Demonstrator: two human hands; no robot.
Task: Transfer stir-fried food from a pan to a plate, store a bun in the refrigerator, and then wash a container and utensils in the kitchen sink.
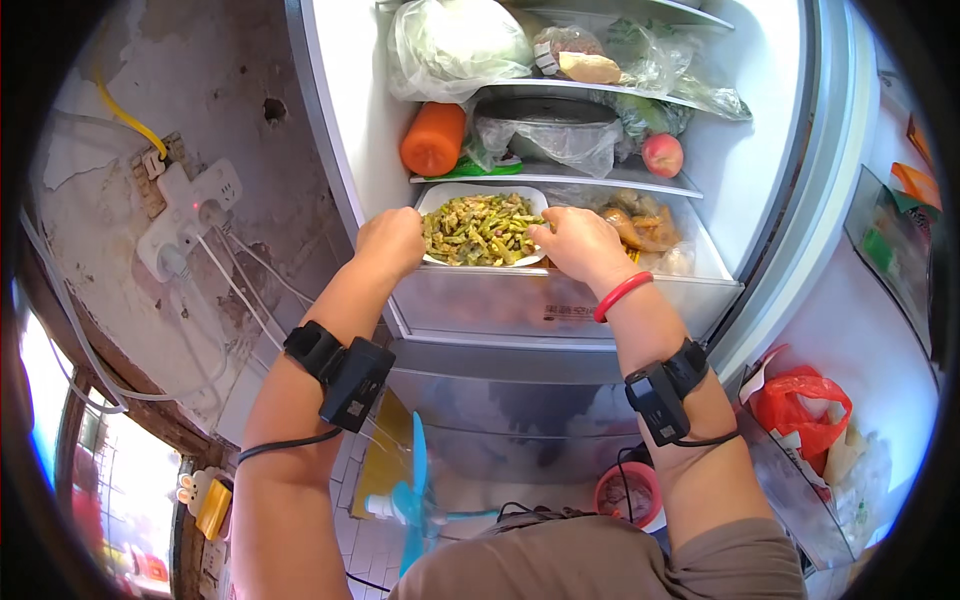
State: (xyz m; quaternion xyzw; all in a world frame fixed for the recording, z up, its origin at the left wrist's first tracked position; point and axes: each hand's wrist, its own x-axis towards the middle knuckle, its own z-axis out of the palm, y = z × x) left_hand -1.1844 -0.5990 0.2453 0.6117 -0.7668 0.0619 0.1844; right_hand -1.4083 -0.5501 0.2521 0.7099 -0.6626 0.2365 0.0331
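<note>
A white dish (431, 196) heaped with cooked chopped green vegetables (484, 229) is at the top of the refrigerator's lower drawer (487, 300), on its left side. My left hand (391, 238) grips the dish's left rim with curled fingers. On the opposite side, my right hand (583, 241) holds the right rim, its thumb beside the food. A red bangle circles my right wrist. Whether the dish rests on the drawer or is held above it, I cannot tell.
Bagged food (641, 225) lies in the drawer's right part. The glass shelf (585, 182) above holds an orange container (433, 139), a covered bowl (546, 112) and a peach (662, 155). A power strip (184, 214) with cables hangs on the left wall; a blue-bladed fan (417, 499) stands below.
</note>
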